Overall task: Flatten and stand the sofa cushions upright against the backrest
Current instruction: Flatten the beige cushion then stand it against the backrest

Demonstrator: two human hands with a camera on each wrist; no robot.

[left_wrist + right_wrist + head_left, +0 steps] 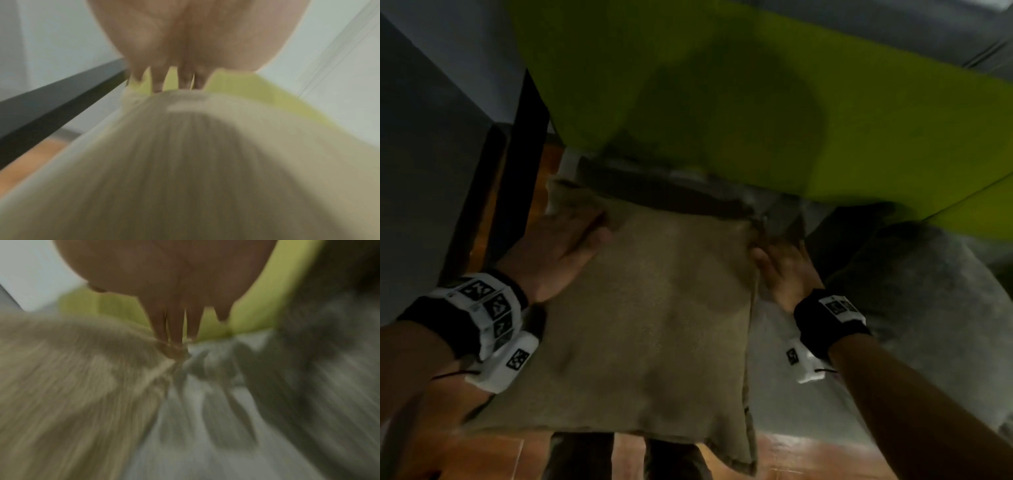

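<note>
A beige cushion (654,308) is held between my two hands in front of the lime-green backrest (825,120). Its lower corner hangs over the seat's front edge. My left hand (558,253) lies flat on the cushion's upper left side with straight fingers. In the left wrist view the left hand's fingers (158,76) reach over the beige cushion (205,178) to its top edge. My right hand (784,270) presses against the cushion's right edge. In the blurred right wrist view, its straight fingers (174,324) touch the top right corner of the cushion (61,386).
A grey cushion (911,291) lies on the right, close to my right hand. The grey sofa seat (774,394) shows beneath both cushions. A dark frame (517,171) stands at the left, next to a grey wall. Wooden floor (808,455) runs along the front.
</note>
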